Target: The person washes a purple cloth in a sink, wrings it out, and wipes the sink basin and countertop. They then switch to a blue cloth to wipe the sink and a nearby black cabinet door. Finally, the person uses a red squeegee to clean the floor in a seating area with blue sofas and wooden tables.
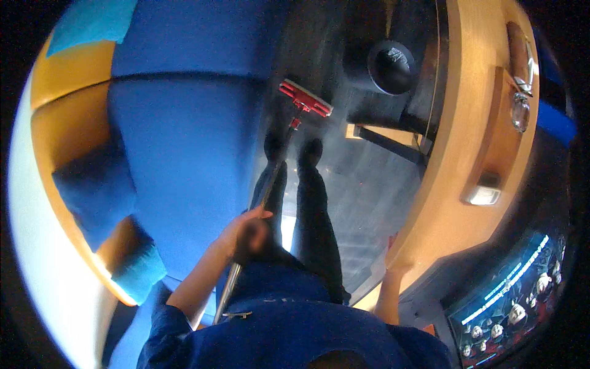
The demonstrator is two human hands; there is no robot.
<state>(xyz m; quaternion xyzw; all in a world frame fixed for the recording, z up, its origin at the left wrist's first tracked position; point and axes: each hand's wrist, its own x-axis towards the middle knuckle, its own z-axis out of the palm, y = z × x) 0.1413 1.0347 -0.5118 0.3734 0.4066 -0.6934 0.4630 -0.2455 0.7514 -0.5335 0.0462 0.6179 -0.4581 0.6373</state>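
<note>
My left hand is closed around the metal pole of a sponge mop, partly blurred where it grips. The pole slants from beside my hip up to the red mop head, which has a pale strip along its far edge and lies on the dark floor beyond my feet. My right hand is low at the near edge of a long wooden counter; its fingers are hard to make out. A small red patch shows beside it, too indistinct to name.
A blue-seated sofa with cushions lines the left. A black waste bin stands ahead right, near a wood-and-black support under the counter. A wooden tray with glass items lies on the counter. A lit screen is lower right.
</note>
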